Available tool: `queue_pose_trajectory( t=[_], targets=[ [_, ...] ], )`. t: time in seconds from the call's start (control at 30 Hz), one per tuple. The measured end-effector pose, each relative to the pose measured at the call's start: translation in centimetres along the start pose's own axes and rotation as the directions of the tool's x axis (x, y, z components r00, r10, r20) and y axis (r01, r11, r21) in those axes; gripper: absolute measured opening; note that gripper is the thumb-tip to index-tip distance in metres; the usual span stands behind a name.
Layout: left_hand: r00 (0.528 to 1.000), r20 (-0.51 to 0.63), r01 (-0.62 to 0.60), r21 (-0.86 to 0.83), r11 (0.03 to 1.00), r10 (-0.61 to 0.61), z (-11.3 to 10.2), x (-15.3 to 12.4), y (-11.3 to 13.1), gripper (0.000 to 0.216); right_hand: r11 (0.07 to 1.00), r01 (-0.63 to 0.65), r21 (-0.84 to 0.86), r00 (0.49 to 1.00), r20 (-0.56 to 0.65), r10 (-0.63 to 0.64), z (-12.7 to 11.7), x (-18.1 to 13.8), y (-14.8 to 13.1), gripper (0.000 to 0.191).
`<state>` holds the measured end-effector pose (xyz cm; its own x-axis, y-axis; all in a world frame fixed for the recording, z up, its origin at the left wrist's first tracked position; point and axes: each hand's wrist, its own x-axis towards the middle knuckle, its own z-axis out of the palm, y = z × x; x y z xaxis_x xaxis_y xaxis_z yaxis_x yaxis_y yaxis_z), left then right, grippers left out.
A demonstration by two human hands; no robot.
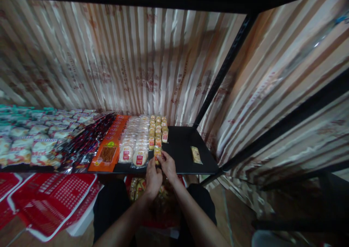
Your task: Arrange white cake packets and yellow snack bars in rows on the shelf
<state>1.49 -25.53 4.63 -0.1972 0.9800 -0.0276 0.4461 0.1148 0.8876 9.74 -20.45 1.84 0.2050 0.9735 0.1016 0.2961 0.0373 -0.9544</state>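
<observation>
At the shelf's front edge, my left hand [154, 175] and my right hand [167, 164] come together around a small yellow snack packet [157, 152]. The fingers of both are closed on it, the left from the near side and the right from the right. Just behind stand rows of matching small packets [158, 129]. To their left are stacks of round white crackers [140, 157] in clear wrappers. One loose yellow packet [196, 155] lies by itself on the black shelf [178, 141], right of my hands.
Left along the shelf are an orange bag of sticks [109, 149], dark shiny packs [84, 141] and white bags [43, 150]. Red baskets [54, 199] stand below; more packets [139, 189] lie between my knees. A black post [223, 72] rises at right.
</observation>
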Motion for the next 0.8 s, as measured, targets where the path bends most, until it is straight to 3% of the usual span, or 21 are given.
queue_pose_trajectory(
  t=[0.17,0.57,0.8],
  targets=[
    [0.996,0.033,0.085,-0.103,0.991,-0.082,0.8,1.3,-1.0,0.052,0.991,-0.024,-0.129,0.999,0.021,0.027,1.1,1.2,-0.2,0.032],
    [0.995,0.041,0.101,-0.234,0.967,-0.094,0.7,2.7,-0.7,0.052,0.999,0.036,-0.016,0.998,0.048,-0.035,2.9,2.4,-1.0,0.022],
    [0.992,0.029,0.123,-0.228,0.966,-0.12,1.2,3.4,-1.0,0.049,0.99,0.089,-0.114,0.996,0.041,-0.085,2.9,2.9,-0.6,0.026]
  ],
)
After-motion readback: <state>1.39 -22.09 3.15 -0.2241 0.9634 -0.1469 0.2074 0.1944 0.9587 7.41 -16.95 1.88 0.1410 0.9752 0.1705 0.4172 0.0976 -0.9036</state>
